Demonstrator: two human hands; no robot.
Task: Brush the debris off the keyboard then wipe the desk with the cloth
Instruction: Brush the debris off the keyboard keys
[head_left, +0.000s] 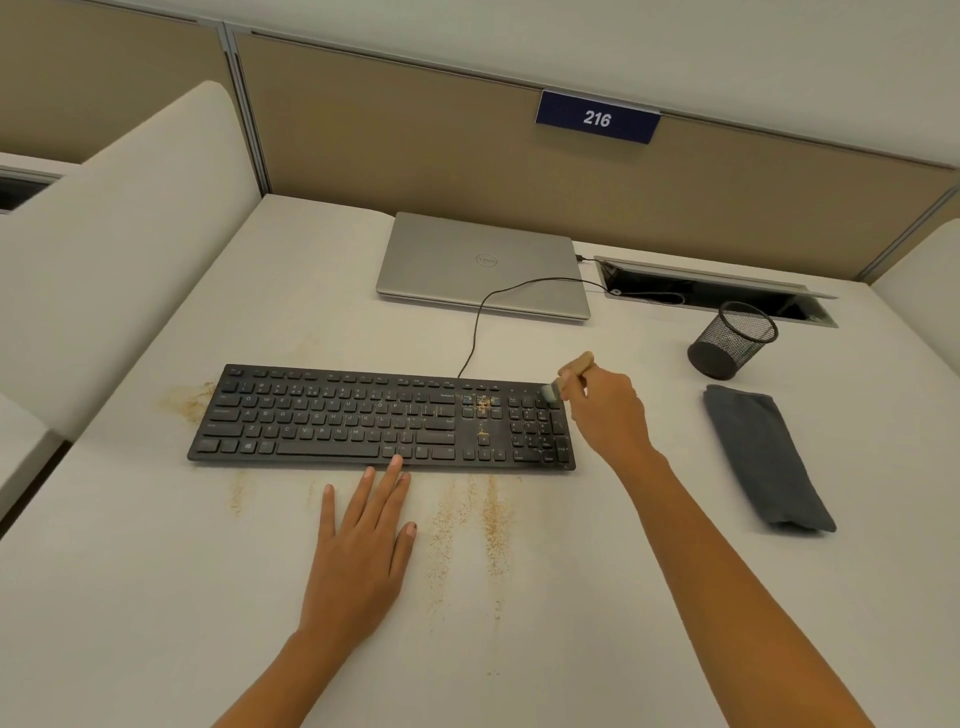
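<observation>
Black keyboard (332, 415): lies flat mid-desk, its long side across the view, with its cable (475, 332) running back toward the laptop.
Debris on keys (484, 404): tan crumbs sit on the key cluster between the main keys and the number pad, with a few more just below.
Debris on desk (493, 519): tan streaks lie in front of the keyboard, with another patch off its left end.
Brush (569, 374): small, with a wooden handle; the grey bristles point down at the far right corner of the keyboard, over the number pad. Cannot tell whether the bristles touch the keys.
Right hand (608, 410): fingers are curled round the brush handle, gripping it at the right end of the keyboard.
Left hand (363, 540): lies flat on the desk palm down, fingers straight and holding nothing; the longest fingertips reach the front edge of the keyboard.
Cloth (763, 457): dark grey and folded long, it lies on the desk well to the right of the keyboard, untouched.
Desk (156, 597): white top.
Laptop (478, 265): silver, lid closed, behind the keyboard.
Mesh cup (732, 340): black, stands at the back right, beyond the cloth.
Cable slot (717, 288): open flap in the desk, behind the cup.
Sign (597, 118): blue, reads 216, on the partition.
</observation>
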